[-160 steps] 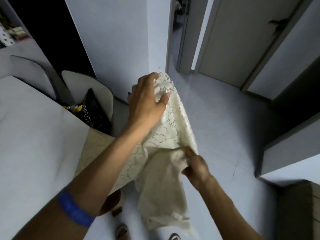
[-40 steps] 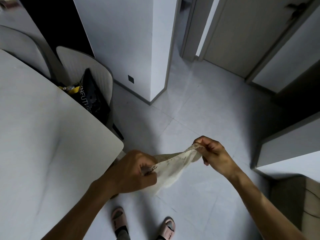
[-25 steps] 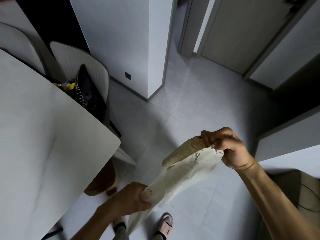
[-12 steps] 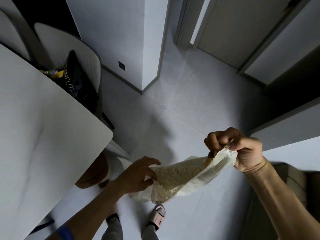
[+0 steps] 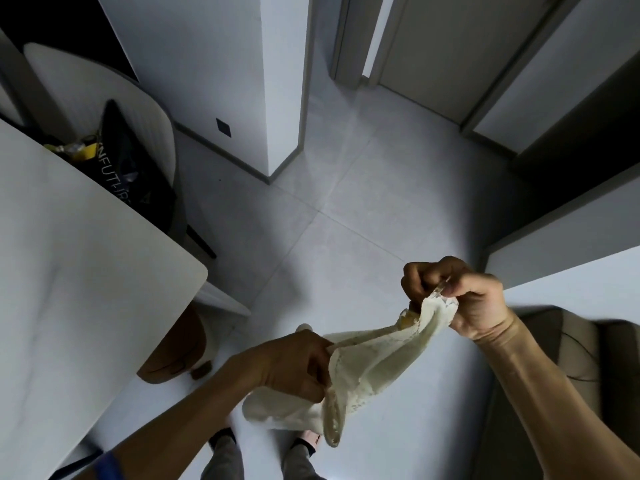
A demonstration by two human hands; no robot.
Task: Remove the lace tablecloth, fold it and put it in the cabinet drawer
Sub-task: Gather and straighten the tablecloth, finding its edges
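The cream lace tablecloth (image 5: 370, 368) hangs bunched and partly folded in the air between my hands, above the floor and my feet. My right hand (image 5: 460, 296) pinches its upper end at the right, fingers closed over the edge. Lower and to the left, my left hand (image 5: 294, 365) grips the cloth's lower part, with a fold drooping below it. No drawer shows in this view.
The white table (image 5: 69, 271) fills the left side, its rounded corner close to my left arm. A pale chair (image 5: 104, 98) behind it carries a black bag (image 5: 131, 174). A white cabinet (image 5: 561, 258) stands at the right, a wall corner (image 5: 277, 98) ahead, doors beyond.
The cloth has left the table and been gathered into a smaller bundle. In the last half second my left hand closed its fingers on the lower part; my right hand stayed put.
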